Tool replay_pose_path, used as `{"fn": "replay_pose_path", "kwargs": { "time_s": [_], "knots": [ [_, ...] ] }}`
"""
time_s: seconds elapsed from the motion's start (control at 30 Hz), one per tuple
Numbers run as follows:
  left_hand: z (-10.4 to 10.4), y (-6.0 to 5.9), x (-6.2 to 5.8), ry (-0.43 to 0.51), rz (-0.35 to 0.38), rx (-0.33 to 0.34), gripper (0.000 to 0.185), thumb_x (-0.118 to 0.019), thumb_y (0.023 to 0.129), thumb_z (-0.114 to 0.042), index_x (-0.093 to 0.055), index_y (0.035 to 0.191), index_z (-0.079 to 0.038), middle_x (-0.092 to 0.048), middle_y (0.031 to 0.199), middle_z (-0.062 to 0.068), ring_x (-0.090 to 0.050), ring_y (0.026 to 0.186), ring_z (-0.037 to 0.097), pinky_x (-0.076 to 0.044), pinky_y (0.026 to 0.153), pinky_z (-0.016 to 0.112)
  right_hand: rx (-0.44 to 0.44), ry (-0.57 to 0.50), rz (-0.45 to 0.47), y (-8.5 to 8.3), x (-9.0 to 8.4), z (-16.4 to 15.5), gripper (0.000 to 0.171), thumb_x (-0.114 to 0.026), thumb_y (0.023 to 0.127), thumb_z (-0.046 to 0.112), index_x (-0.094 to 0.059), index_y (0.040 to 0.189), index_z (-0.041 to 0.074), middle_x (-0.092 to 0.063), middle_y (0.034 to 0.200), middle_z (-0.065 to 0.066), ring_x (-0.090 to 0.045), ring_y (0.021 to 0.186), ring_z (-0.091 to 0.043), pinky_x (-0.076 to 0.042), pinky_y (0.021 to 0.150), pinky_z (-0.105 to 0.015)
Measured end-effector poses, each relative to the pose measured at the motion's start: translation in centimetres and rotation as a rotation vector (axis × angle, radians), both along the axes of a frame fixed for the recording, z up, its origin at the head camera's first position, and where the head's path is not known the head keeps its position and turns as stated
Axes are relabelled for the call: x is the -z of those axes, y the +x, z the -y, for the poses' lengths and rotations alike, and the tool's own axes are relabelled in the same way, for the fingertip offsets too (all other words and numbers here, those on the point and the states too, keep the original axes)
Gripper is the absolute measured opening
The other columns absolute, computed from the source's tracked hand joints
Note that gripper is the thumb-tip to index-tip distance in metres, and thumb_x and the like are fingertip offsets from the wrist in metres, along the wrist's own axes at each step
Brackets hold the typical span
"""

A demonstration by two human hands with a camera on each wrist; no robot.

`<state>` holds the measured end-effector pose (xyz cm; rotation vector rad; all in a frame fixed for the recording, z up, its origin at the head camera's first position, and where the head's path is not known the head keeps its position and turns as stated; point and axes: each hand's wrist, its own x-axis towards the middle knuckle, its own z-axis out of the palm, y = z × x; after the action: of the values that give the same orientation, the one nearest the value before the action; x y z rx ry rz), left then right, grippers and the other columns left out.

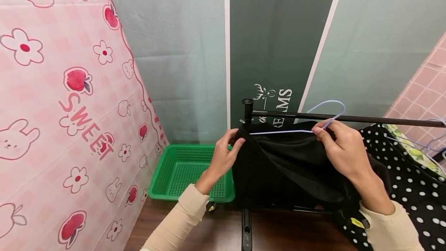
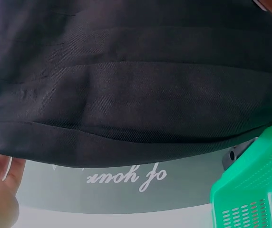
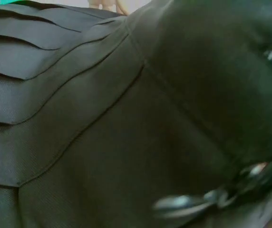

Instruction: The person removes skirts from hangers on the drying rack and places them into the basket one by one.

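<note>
A black pleated garment point(image 1: 296, 165) hangs in front of the rack's bar, with a pale lilac wire hanger point(image 1: 278, 132) running along its top edge. My left hand point(image 1: 222, 155) pinches the garment's upper left corner, at the hanger's left end. Near the base of the hook, my right hand point(image 1: 345, 152) grips the hanger between thumb and fingers. The hook loops above the bar, attached to nothing visible. In the left wrist view, dark cloth point(image 2: 136, 104) fills most of the picture. The right wrist view shows stitched pleats point(image 3: 64, 109) and a blurred shiny metal piece point(image 3: 188, 203).
A black clothes rack point(image 1: 376, 119) spans the right side. A polka-dot garment point(image 1: 411, 189) hangs there, near another hanger point(image 1: 426, 144). To the left sits a green plastic basket point(image 1: 167, 195). Printed curtains point(image 1: 174, 57) stand behind, above a brown wooden surface point(image 1: 216, 231).
</note>
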<state>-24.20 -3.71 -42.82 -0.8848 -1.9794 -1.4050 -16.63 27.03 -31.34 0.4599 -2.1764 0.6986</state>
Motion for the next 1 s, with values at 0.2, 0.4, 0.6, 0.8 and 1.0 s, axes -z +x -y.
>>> {"fn": "replay_pose_path", "kwargs": {
  "time_s": [0.2,0.4,0.6,0.8,1.0],
  "knots": [
    [0.2,0.0,-0.1,0.019,0.004,-0.019,0.024,-0.063,0.108,-0.011,-0.061,0.130,-0.003,-0.074,0.112,0.015,-0.069,0.090,0.025,-0.058,0.077,0.032,-0.030,-0.013,0.052,-0.1,0.0,0.4,0.005,-0.074,0.098,0.001,-0.075,0.098,0.006,-0.070,0.084,-0.003,-0.048,0.078,0.015,-0.037,0.070,-0.015],
    [0.6,-0.1,-0.4,0.055,0.008,-0.040,0.029,-0.066,0.104,0.000,-0.065,0.132,-0.004,-0.077,0.114,0.014,-0.071,0.093,0.025,-0.058,0.079,0.032,-0.036,0.030,0.067,-0.2,-0.3,1.0,0.002,-0.075,0.099,0.007,-0.073,0.098,0.005,-0.075,0.093,-0.004,-0.045,0.074,0.008,-0.036,0.066,-0.016],
    [1.0,-0.2,-0.9,0.070,-0.017,-0.082,0.026,-0.066,0.100,0.008,-0.067,0.125,0.002,-0.077,0.108,0.018,-0.070,0.090,0.029,-0.058,0.080,0.035,-0.031,0.061,0.101,-0.5,-0.4,1.3,0.006,-0.079,0.096,0.007,-0.075,0.100,0.009,-0.076,0.091,-0.001,-0.046,0.069,0.004,-0.036,0.064,-0.014],
    [1.4,1.3,-3.0,0.108,-0.008,-0.094,0.021,-0.066,0.100,0.008,-0.068,0.120,0.006,-0.076,0.106,0.022,-0.070,0.088,0.033,-0.057,0.079,0.033,-0.033,0.062,0.130,-0.8,-0.3,1.7,0.010,-0.082,0.094,0.009,-0.076,0.098,0.015,-0.070,0.082,0.003,-0.047,0.065,0.000,-0.036,0.061,-0.015],
    [1.9,1.9,-4.2,0.144,0.005,-0.092,0.020,-0.066,0.100,0.007,-0.069,0.120,0.005,-0.076,0.106,0.022,-0.070,0.089,0.033,-0.057,0.081,0.033,-0.041,0.059,0.105,-1.0,-0.6,2.2,0.009,-0.082,0.094,0.008,-0.076,0.098,0.014,-0.072,0.085,0.002,-0.045,0.065,-0.002,-0.035,0.061,-0.016]
  ]
}}
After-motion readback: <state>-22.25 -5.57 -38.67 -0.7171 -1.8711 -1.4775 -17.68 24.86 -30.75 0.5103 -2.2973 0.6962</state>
